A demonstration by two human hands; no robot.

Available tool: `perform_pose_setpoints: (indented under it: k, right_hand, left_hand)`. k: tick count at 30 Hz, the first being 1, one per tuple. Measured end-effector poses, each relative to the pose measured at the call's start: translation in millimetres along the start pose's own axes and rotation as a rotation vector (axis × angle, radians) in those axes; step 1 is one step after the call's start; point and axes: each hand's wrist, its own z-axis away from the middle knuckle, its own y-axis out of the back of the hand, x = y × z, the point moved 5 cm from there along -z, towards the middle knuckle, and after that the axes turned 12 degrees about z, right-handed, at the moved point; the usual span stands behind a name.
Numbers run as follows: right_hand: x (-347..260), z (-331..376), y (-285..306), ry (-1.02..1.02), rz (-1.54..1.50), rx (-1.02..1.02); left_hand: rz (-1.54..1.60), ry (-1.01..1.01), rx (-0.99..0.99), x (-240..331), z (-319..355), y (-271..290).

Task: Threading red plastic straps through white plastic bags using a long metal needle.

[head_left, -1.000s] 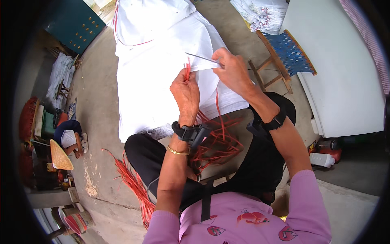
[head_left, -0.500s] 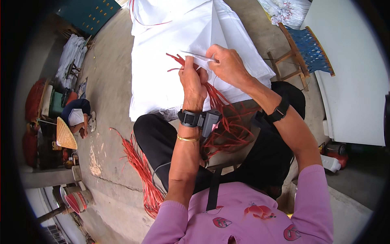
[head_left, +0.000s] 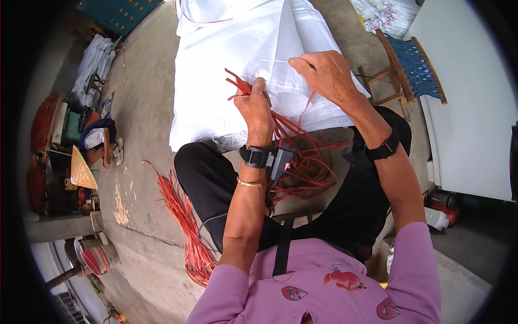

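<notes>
From my remote feed, I see the left hand (head_left: 256, 107) pinching a cluster of red strips (head_left: 241, 86), their short ends poking up over the white cloth stack (head_left: 210, 97). The right hand (head_left: 330, 75) grips a slim needle-like rod (head_left: 275, 60) between thumb and fingers, its free end above the cloth. I'd judge the work is partway along: strips are gathered in the grasp, but I can't tell whether any is fastened to the fabric. Plenty looks unused: a loose red tangle (head_left: 308, 168) between the knees and a red strip bundle (head_left: 192, 243) on the floor.
</notes>
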Motion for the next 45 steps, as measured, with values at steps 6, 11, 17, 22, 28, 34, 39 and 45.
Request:
perform_pose_setpoints:
  k: [6,11,17,22,28,34,39,45]
  right_hand:
    - [-1,4,-2,0.104,0.1,0.067]
    - [2,6,-6,0.135,0.144,0.055]
    - [0,7,-3,0.14,0.15,0.046]
    - [0,7,-3,-0.064,-0.037,-0.16]
    - [5,7,-11,-0.197,-0.252,-0.237]
    - [29,4,-7,-0.319,-0.324,-0.228]
    - [26,5,11,-0.016,0.041,-0.195]
    - [12,7,-11,0.238,0.146,-0.141]
  left_hand:
    - [-0.142,-0.166,-0.053,-1,-5,1]
    - [-0.276,-0.205,-0.06,-2,0,0]
    - [-0.388,-0.52,-0.116,9,7,-7]
    - [-0.623,-0.684,-0.136,17,24,-23]
    - [-0.803,-0.722,-0.43,1,45,-45]
    - [-1.064,-0.708,-0.326,15,52,-23]
    - [-1.042,-0.858,-0.161,35,32,1]
    - [-0.945,-0.981,-0.068,49,36,-12]
